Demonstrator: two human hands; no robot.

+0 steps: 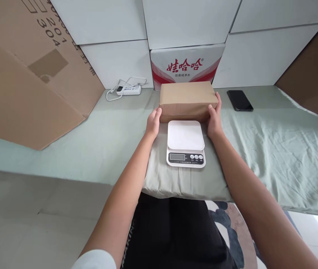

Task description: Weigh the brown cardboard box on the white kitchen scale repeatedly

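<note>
A closed brown cardboard box is held between my two hands, behind a white kitchen scale. My left hand presses on its left end, and my right hand grips the right end with the thumb on the front face. Just in front of the box, the scale lies flat with a bare white plate; its dark display and several round buttons face me. Whether the box touches the cloth cannot be seen clearly.
A black phone lies right of the box on the green cloth. At the back left is a white power strip with a cable. Large cardboard stands left, more cardboard right. A red-and-white carton stands behind.
</note>
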